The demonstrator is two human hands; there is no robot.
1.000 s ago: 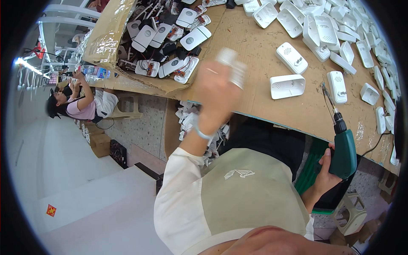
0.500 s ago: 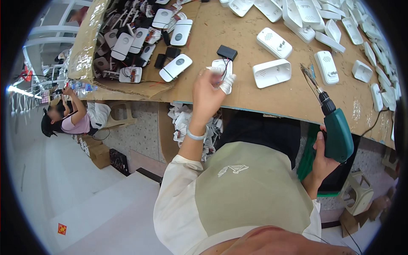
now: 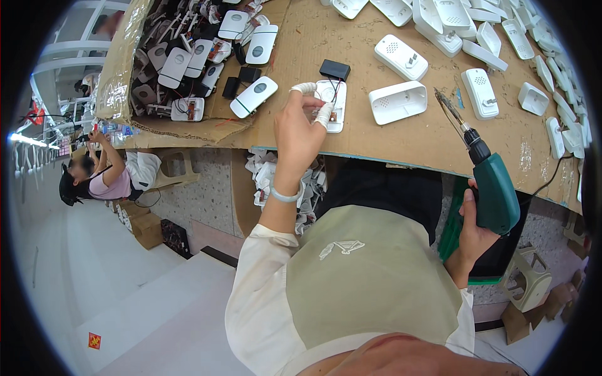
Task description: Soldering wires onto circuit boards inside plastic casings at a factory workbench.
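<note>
My left hand [image 3: 300, 128], with white wrapping on its thumb and index finger, is bent over the left side of an opened white casing [image 3: 338, 122]. Its fingers are drawn together at the casing; what they pinch, if anything, is too small to make out. Thin dark and red wires run from the casing to a black box [image 3: 335, 69] just beyond it. My right hand [image 3: 476, 232] is wrapped round the handle of a green soldering gun [image 3: 495, 188]. The gun's metal tip [image 3: 450, 108] points up and left over the table, apart from the casing.
A cardboard box [image 3: 113, 81] of white and black units stands at the far left, with a white unit [image 3: 254, 97] beside it. Several white shells [image 3: 399, 102] lie to the right, piled at the far right. A cord [image 3: 552, 178] trails from the gun. A person [image 3: 103, 169] sits at left.
My left hand has shifted a little left and its fingers have moved off the casing's middle, baring more of it. The soldering gun stays nearly where it was in my right hand.
</note>
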